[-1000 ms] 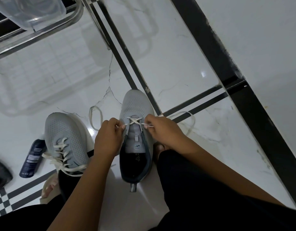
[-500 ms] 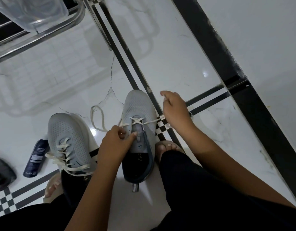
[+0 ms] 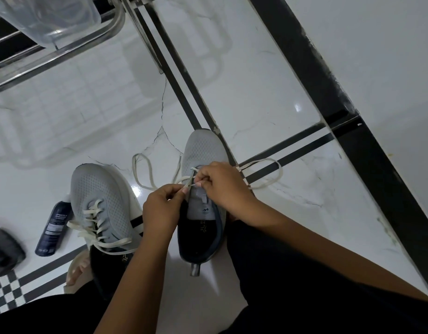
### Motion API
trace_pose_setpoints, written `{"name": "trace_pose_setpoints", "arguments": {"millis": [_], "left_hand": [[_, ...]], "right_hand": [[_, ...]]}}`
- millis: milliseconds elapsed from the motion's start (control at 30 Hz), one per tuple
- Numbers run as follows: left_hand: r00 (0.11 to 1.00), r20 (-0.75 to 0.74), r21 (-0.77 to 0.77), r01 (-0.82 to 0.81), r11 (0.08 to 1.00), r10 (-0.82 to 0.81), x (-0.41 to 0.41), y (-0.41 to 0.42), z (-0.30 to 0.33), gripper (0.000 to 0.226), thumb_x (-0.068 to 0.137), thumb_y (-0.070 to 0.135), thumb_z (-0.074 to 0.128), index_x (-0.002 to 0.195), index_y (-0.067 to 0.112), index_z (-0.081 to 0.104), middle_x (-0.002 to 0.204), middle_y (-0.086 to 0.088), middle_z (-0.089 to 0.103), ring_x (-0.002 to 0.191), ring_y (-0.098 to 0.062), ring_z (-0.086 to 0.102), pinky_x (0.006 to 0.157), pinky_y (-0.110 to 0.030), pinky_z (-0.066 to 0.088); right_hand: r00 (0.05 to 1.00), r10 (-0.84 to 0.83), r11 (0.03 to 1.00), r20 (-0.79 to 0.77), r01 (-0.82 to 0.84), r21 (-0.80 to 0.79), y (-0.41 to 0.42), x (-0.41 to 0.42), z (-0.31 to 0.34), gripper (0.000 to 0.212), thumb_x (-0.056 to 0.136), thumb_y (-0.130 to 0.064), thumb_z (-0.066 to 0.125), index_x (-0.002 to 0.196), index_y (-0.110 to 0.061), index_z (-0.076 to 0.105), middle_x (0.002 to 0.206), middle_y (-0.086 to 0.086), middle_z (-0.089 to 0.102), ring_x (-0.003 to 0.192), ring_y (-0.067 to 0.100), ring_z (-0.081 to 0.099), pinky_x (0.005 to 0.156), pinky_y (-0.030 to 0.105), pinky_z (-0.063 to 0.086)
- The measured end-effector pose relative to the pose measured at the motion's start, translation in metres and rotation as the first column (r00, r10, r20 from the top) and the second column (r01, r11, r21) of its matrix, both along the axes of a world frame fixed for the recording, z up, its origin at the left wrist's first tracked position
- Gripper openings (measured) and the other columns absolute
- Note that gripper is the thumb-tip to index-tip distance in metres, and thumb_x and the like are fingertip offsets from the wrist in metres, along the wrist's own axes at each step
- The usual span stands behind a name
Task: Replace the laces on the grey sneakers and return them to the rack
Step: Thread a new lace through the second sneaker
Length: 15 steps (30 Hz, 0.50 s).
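Two grey sneakers stand on the white floor. The left sneaker (image 3: 99, 201) is fully laced with a cream lace. The right sneaker (image 3: 203, 150) has only its lowest eyelets laced. Its cream lace (image 3: 268, 165) trails in loops to both sides of the shoe. My left hand (image 3: 162, 210) pinches the lace at the shoe's left eyelet row. My right hand (image 3: 220, 184) pinches the lace just beside it, over the tongue. The fingertips of both hands nearly touch.
A metal shoe rack (image 3: 63, 51) with a clear plastic tub (image 3: 51, 18) stands at the top left. A dark spray bottle (image 3: 52, 229) lies left of the laced sneaker. A dark object (image 3: 3, 251) sits at the left edge. My legs and a sandalled foot (image 3: 78, 271) frame the shoes.
My right hand, which had pulled the lace out to the right, has come back to the eyelets. The right lace end now lies in a loop on the floor.
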<state>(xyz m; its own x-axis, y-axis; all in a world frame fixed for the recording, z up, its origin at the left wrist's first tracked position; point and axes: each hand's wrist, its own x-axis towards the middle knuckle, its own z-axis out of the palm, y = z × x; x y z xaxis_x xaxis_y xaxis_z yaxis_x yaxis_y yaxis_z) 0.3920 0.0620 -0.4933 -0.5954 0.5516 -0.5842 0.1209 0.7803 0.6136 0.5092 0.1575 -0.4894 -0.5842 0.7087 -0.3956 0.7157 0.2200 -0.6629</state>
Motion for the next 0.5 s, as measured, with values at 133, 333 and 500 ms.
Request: {"name": "trace_pose_setpoints", "arguments": {"millis": [133,333,500], "left_hand": [[1.000,-0.023,-0.006,0.018,1.000,-0.018,0.001,0.002,0.002,0.007,0.087,0.035,0.066,0.088,0.029,0.070,0.082,0.007,0.070,0.083,-0.015,0.066,0.079,-0.034,0.052],[0.993,-0.096,-0.003,0.074,0.997,-0.074,0.005,0.003,0.006,0.014,0.089,0.036,0.064,0.091,0.025,0.071,0.079,0.014,0.065,0.078,-0.009,0.062,0.066,-0.022,0.045],[0.996,0.074,0.086,-0.059,0.995,0.053,0.002,0.003,0.002,0.019,0.096,0.029,0.052,0.084,0.033,0.066,0.079,0.005,0.069,0.080,-0.017,0.066,0.080,-0.042,0.055]], "right_hand": [[0.998,0.017,0.996,0.057,-0.022,0.085,-0.006,-0.005,0.001,0.014,0.088,-0.016,0.059,0.088,-0.025,0.070,0.095,-0.006,0.065,0.101,0.020,0.052,0.089,0.036,0.032],[0.997,0.017,0.988,0.071,-0.027,0.149,-0.012,-0.007,0.002,0.011,0.088,-0.018,0.057,0.088,-0.023,0.066,0.097,-0.006,0.065,0.100,0.020,0.051,0.088,0.038,0.030],[0.988,-0.117,0.981,-0.100,0.130,0.141,-0.017,-0.003,-0.004,0.031,0.084,-0.013,0.067,0.088,-0.025,0.039,0.076,-0.006,0.062,0.076,0.017,0.056,0.081,0.036,0.035]]}}
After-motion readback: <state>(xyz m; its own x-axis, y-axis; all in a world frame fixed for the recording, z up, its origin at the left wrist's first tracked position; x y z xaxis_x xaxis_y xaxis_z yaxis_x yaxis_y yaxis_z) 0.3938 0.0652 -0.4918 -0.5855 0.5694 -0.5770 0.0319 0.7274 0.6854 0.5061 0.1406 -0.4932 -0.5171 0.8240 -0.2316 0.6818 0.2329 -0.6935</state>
